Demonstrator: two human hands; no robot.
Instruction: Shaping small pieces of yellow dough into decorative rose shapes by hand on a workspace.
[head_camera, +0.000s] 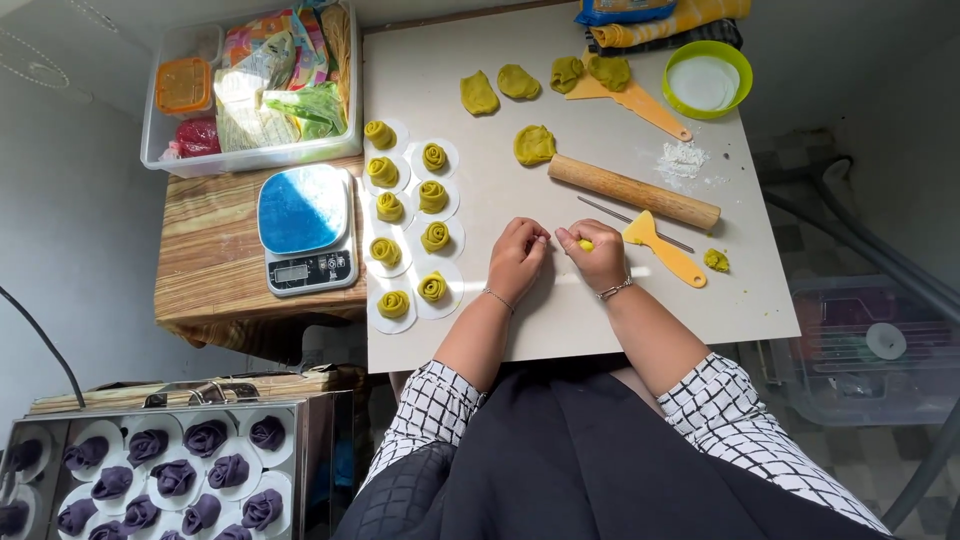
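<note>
My left hand (517, 258) and my right hand (595, 258) rest close together on the white board (560, 320), fingers curled around a small piece of yellow-green dough (585, 244); most of it is hidden under the fingers. Just right of my right hand lies a yellow plastic scraper (662, 249). Beyond my hands lies a wooden rolling pin (633, 191), with a flat dough round (534, 144) above it. Rose-shaped green dough rolls on white paper circles (409, 225) stand in two columns left of my left hand.
Several dough lumps (498, 88), a second scraper (640, 100) and a green bowl (707, 79) sit at the board's far edge. A blue kitchen scale (304, 228) and a clear storage box (250, 90) are on the left. A tray of purple dough roses (170, 475) sits lower left.
</note>
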